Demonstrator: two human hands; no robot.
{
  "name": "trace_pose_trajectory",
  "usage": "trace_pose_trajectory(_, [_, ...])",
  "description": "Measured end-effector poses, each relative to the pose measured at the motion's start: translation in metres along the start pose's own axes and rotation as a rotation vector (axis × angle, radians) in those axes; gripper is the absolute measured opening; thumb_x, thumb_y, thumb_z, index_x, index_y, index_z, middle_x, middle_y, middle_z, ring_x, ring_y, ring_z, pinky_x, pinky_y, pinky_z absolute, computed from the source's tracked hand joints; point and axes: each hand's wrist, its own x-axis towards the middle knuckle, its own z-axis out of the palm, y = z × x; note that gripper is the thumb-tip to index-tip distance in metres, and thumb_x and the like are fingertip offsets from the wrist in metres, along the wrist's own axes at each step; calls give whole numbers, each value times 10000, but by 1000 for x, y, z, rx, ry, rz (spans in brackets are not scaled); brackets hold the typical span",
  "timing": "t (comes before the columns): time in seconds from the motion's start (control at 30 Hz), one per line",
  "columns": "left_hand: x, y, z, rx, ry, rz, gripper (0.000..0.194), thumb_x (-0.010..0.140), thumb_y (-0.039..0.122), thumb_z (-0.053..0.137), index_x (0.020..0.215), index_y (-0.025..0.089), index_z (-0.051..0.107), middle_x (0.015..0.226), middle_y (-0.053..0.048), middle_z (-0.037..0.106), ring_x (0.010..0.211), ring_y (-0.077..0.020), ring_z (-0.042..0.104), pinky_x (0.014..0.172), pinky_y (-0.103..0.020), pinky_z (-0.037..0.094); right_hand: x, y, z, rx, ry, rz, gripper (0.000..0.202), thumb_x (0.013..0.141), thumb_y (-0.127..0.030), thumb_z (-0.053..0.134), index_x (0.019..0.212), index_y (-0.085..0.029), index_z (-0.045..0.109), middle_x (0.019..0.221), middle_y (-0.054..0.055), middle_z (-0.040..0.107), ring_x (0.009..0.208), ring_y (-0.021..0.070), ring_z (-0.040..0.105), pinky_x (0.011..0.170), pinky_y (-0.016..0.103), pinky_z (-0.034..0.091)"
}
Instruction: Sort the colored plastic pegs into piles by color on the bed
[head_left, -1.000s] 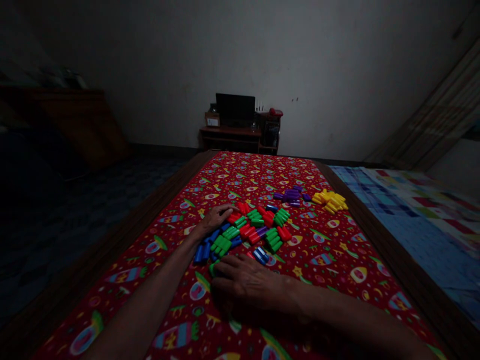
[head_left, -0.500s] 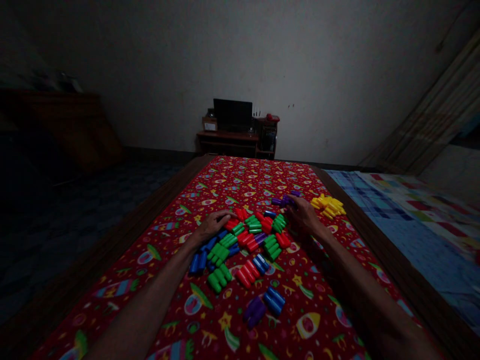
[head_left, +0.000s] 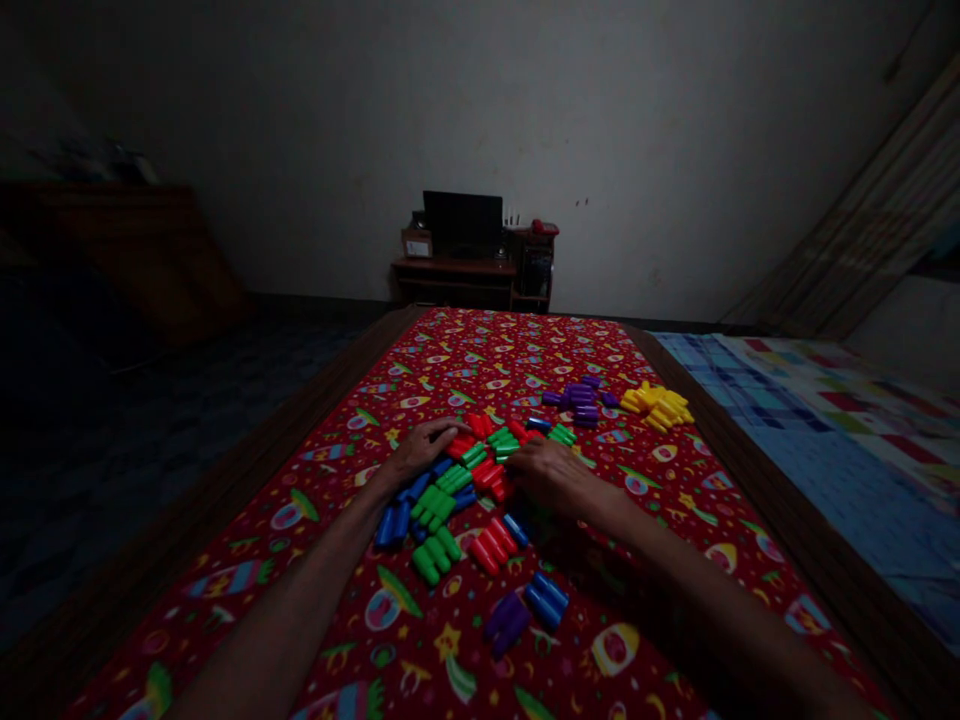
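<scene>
Several green, red, blue and purple plastic blocks lie mixed in a loose pile on a red patterned cloth [head_left: 570,660]. My left hand [head_left: 424,448] rests at the pile's left edge, by the red blocks [head_left: 460,446] and blue ones [head_left: 418,488], fingers apart. Over the right part of the pile is my right hand [head_left: 546,472], its fingers bent down among the blocks; what they touch is hidden. Beyond it sit a group of purple blocks [head_left: 581,396] and a heap of yellow blocks [head_left: 658,405]. Nearest me lie a purple block [head_left: 507,622] and a blue block [head_left: 547,599].
The cloth covers a long table with brown edges [head_left: 337,375]. A bed with a blue checked sheet [head_left: 795,470] stands at the right. By the far wall is a desk [head_left: 454,275] with a monitor [head_left: 463,222]; a wooden cabinet [head_left: 142,255] is at the left.
My right hand has moved from the purple group back toward me and left, onto the pile. The purple group now lies uncovered. My left hand has hardly moved.
</scene>
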Motion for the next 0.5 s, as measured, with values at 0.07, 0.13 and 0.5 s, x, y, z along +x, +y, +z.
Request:
trace_pose_trajectory(0.07, [0, 0, 0, 3, 2, 1, 474, 828, 542, 453, 993, 182, 716, 1031, -70, 721, 967, -250, 642, 896, -340, 476, 0, -6, 11, -40, -45, -27, 171, 875, -156, 502, 950, -180, 654, 951, 85, 635, 846, 172, 576, 760, 282, 429])
trace_pose_trajectory(0.13, [0, -1, 0, 6, 4, 5, 469, 829, 539, 452, 984, 185, 719, 1024, -66, 723, 964, -247, 642, 896, -337, 477, -4, -5, 20, -60, -28, -40, 212, 863, -151, 519, 1039, -191, 631, 1028, 94, 616, 942, 193, 565, 822, 308, 427])
trace_pose_trajectory(0.5, [0, 2, -1, 26, 4, 12, 479, 832, 555, 444, 968, 193, 726, 1016, -59, 724, 972, -248, 636, 895, -338, 479, -13, -5, 2, 56, 146, -44, 209, 905, -293, 518, 1054, -158, 577, 900, 79, 619, 811, 166, 550, 732, 277, 410])
